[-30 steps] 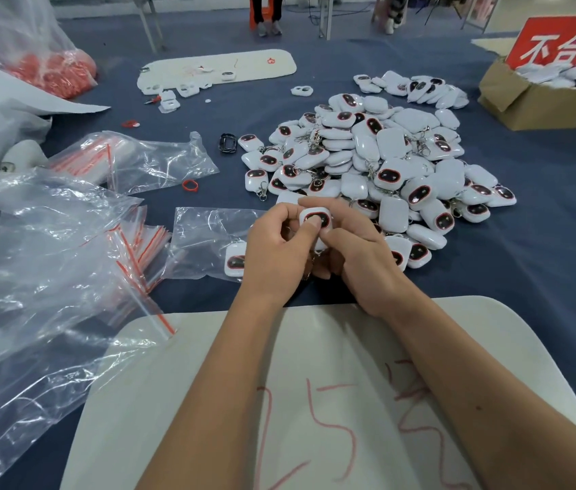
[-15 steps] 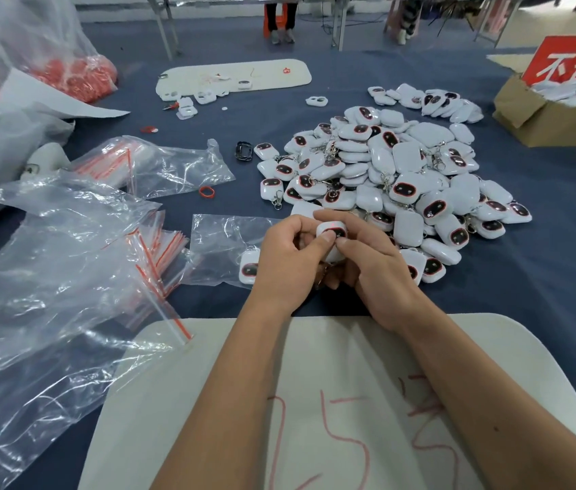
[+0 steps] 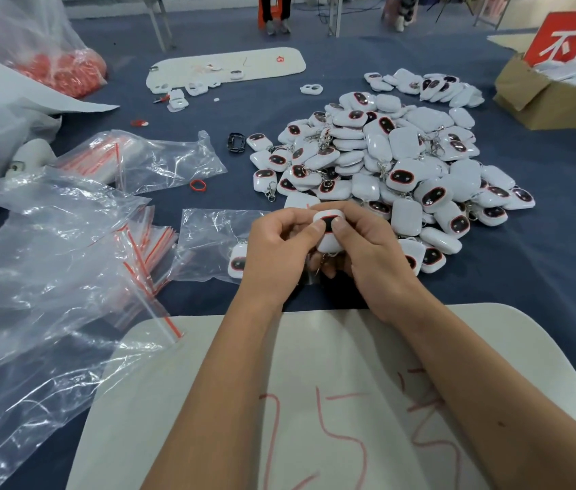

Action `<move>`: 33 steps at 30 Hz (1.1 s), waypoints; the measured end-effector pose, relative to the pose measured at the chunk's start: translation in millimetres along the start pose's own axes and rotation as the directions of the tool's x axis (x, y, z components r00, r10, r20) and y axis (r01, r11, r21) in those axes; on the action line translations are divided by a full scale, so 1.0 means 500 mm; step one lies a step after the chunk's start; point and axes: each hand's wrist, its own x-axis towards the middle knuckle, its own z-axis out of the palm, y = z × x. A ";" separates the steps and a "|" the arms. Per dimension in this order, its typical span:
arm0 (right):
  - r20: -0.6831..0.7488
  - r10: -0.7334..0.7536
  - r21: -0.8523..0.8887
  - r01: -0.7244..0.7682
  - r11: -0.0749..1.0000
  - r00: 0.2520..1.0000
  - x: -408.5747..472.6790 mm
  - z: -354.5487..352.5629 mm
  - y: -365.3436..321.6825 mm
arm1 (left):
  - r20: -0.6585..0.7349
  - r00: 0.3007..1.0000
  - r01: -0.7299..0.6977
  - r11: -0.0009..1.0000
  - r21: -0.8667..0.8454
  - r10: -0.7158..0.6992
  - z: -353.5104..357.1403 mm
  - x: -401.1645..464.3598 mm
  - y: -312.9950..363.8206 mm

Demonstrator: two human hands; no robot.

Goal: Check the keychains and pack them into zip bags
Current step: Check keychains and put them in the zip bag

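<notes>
While one white keychain (image 3: 329,230) is gripped by both the left hand (image 3: 279,252) and right hand (image 3: 371,256) before the pile (image 3: 385,157), another keychain (image 3: 238,260) is held inside a zip bag (image 3: 209,238); white pieces are seen in the cardboard box (image 3: 555,100).

Centre: both hands (image 3: 318,252) met over the blue cloth (image 3: 544,263), closing the gap in front of the white board (image 3: 350,348).
Right of centre: the keychain pile (image 3: 385,160) blocked the way; bare cloth lay open at the right edge.
Left: loose zip bags (image 3: 50,263) covered the lower left.
Centre left: a bagged keychain (image 3: 239,263) lay just beside the left hand.
Upper right: a cardboard box (image 3: 555,100) stood well apart from the pile.
Upper centre: a bare strip ran between the pile and the far white mat (image 3: 226,68).
</notes>
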 end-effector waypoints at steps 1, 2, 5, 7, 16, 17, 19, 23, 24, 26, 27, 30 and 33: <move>0.000 -0.001 0.004 0.001 1.000 1.000 -0.001 0.000 -0.001 | 0.000 1.000 -0.001 1.000 -0.001 0.001 -0.001 0.000 0.000; 0.001 -0.005 0.010 0.005 1.000 1.000 -0.002 -0.001 -0.002 | 0.000 1.000 -0.002 1.000 -0.008 0.002 -0.001 -0.001 0.001; -0.008 -0.039 0.003 0.039 0.999 0.999 -0.003 -0.002 -0.002 | 0.006 1.000 -0.002 0.999 -0.051 0.003 -0.001 -0.006 0.005; -0.001 -0.040 0.035 0.040 0.999 0.999 -0.005 0.000 0.000 | -0.010 1.000 -0.012 0.997 -0.070 0.011 0.000 -0.006 0.005; -0.011 -0.032 -0.009 0.032 0.999 0.999 0.002 -0.004 0.013 | -0.325 0.942 -0.093 0.996 -0.002 0.087 -0.012 0.009 -0.002; -0.013 -0.025 0.002 0.025 1.000 1.000 0.002 -0.005 0.013 | -0.374 0.921 -0.118 0.993 -0.001 0.109 -0.017 0.010 -0.001; -0.012 -0.024 0.004 0.024 1.000 1.000 0.003 -0.007 0.013 | -0.482 0.857 -0.206 0.978 0.005 0.183 -0.031 0.010 0.004; -0.012 -0.041 -0.041 0.041 0.998 0.999 0.004 -0.007 0.017 | -0.610 0.661 -0.332 0.900 0.283 0.436 -0.045 -0.003 0.017; -0.014 -0.038 -0.036 0.038 0.999 0.999 0.005 -0.007 0.018 | -0.583 0.650 -0.308 0.871 0.383 0.486 -0.046 -0.004 0.017; -0.032 -0.039 -0.035 0.037 0.999 0.999 0.007 -0.006 0.019 | -0.464 0.716 -0.224 0.801 0.555 0.522 -0.040 -0.005 0.014; -0.046 -0.046 -0.039 0.045 0.998 0.998 0.007 -0.006 0.019 | -0.387 0.765 -0.186 0.752 0.632 0.515 -0.035 -0.005 0.010; -0.082 -0.057 -0.054 0.052 0.997 0.995 0.006 -0.006 0.017 | -0.220 0.856 -0.129 0.606 0.785 0.467 -0.018 -0.005 -0.003; -0.111 -0.046 -0.102 0.034 0.994 0.993 0.006 -0.005 0.013 | -0.172 0.869 -0.114 0.524 0.844 0.464 -0.014 -0.006 -0.007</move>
